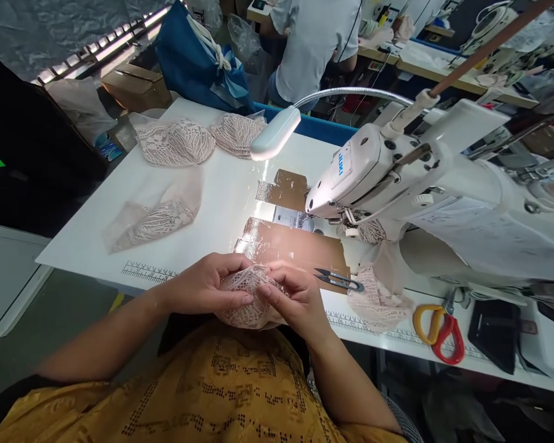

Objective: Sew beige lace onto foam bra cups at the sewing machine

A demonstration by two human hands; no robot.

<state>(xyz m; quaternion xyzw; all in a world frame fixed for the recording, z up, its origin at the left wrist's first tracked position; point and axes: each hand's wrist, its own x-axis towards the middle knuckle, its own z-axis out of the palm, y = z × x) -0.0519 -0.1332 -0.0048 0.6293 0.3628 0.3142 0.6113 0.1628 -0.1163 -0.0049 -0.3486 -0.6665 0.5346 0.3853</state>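
Observation:
A beige lace bra cup point(247, 301) is held close to my body at the table's front edge. My left hand point(212, 283) grips its left side, thumb on top and fingers along the far edge. On the other side, my right hand point(298, 295) pinches the lace between thumb and fingers. Black thread snips point(339, 280) lie on brown cardboard point(295, 246) just right of my right hand. Beyond the cardboard stands a white sewing machine point(364, 166), its needle area lit. Another lace piece point(378, 298) lies right of the snips.
More lace cups point(175, 141) and a lace piece with sheer fabric point(161, 221) lie on the white table point(92, 224). Scissors point(438, 329) and a black phone point(495, 332) are at right. A lamp point(276, 133) overhangs the table. A person point(311, 49) sits beyond a blue bag point(198, 58).

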